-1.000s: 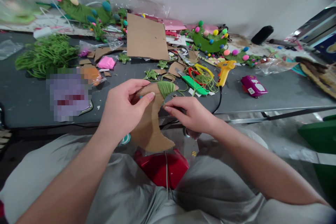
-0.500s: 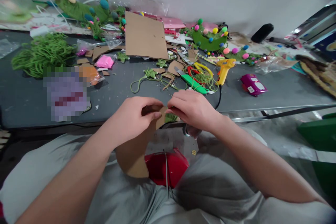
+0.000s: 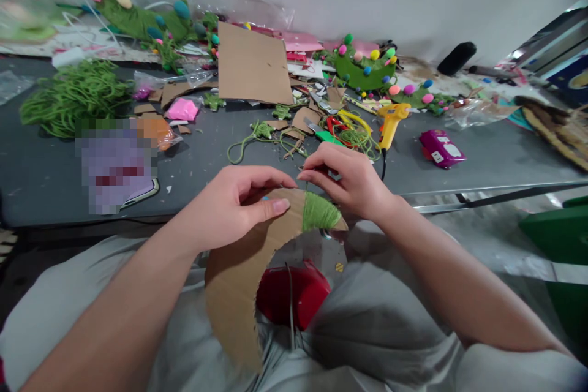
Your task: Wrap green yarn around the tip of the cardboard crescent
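Note:
My left hand (image 3: 250, 202) grips a brown cardboard crescent (image 3: 234, 285), thumb on its upper face and fingers behind its outer edge. The lower horn hangs over my lap. Near the other tip, a band of green yarn (image 3: 319, 211) is wound round the cardboard, with the bare point showing past it. Just above this band, my right hand (image 3: 346, 182) is closed in a pinch on a short strand of the yarn leading to the wrap. Its lower fingers are curled and partly hidden.
On the grey table (image 3: 202, 159) lie a heap of green yarn (image 3: 78, 98), a cardboard sheet (image 3: 255, 64), a yellow glue gun (image 3: 392, 122), a green-handled cutter (image 3: 327, 136) and a purple packet (image 3: 441, 148). Pom-pom-decorated green crescents (image 3: 365, 73) stand behind. A red object (image 3: 294, 294) is between my knees.
The crescent has turned, bringing its broad face and the yarn-wound tip into view. My right hand has shifted slightly right and up from the cardboard edge; the left still holds on.

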The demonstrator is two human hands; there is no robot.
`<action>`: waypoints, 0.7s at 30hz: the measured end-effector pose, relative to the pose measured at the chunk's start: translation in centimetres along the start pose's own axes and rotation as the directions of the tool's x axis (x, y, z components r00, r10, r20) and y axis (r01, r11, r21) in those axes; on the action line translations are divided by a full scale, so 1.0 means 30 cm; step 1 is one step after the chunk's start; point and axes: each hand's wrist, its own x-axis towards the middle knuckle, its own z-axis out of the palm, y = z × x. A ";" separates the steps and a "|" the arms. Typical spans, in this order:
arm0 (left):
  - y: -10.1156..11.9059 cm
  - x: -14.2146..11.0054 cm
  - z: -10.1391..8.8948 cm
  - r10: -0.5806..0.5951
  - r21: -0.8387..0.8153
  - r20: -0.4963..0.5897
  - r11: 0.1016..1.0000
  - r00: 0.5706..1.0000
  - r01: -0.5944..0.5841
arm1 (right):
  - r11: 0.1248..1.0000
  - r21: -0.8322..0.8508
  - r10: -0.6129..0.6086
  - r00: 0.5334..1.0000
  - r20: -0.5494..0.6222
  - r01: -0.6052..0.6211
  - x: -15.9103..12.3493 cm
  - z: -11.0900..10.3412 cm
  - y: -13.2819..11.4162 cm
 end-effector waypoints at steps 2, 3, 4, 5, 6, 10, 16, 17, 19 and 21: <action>0.005 -0.001 0.000 0.003 -0.051 -0.018 0.999 1.000 -0.004 | 0.999 0.016 0.042 0.999 -0.016 -0.042 0.001 -0.001 -0.002; 0.008 -0.002 0.000 -0.003 -0.086 -0.029 0.996 1.000 0.001 | 0.998 0.022 0.056 0.998 -0.024 -0.056 0.002 -0.001 -0.002; 0.010 -0.003 0.000 -0.014 -0.122 -0.043 0.992 0.999 0.008 | 0.997 0.028 0.067 0.997 -0.031 -0.066 0.003 -0.001 -0.002; 0.012 -0.003 0.000 -0.025 -0.158 -0.060 0.987 0.998 0.015 | 0.997 0.037 0.073 0.997 -0.036 -0.072 0.004 -0.001 0.000; 0.013 -0.003 0.000 -0.033 -0.189 -0.077 0.982 0.997 0.018 | 0.996 0.049 0.076 0.996 -0.040 -0.074 0.004 0.001 0.002; 0.008 -0.002 0.002 -0.036 -0.252 -0.190 0.968 0.981 -0.013 | 0.994 0.087 0.067 0.997 -0.040 -0.063 -0.001 0.011 0.016; -0.010 0.007 0.004 -0.037 -0.272 -0.397 0.959 0.917 -0.079 | 0.998 -0.026 0.067 0.995 0.080 -0.066 -0.014 0.037 0.012; -0.012 0.008 0.004 -0.039 -0.245 -0.422 0.967 0.906 -0.073 | 0.997 -0.030 0.076 0.989 0.131 -0.072 -0.015 0.041 0.004; -0.012 0.010 0.004 -0.022 -0.136 -0.473 0.989 0.881 -0.049 | 0.997 -0.032 0.070 0.975 0.212 -0.065 -0.016 0.046 -0.013; -0.010 0.011 0.006 0.017 0.009 -0.511 1.000 0.859 -0.015 | 0.998 -0.060 0.044 0.973 0.229 -0.031 -0.018 0.049 -0.027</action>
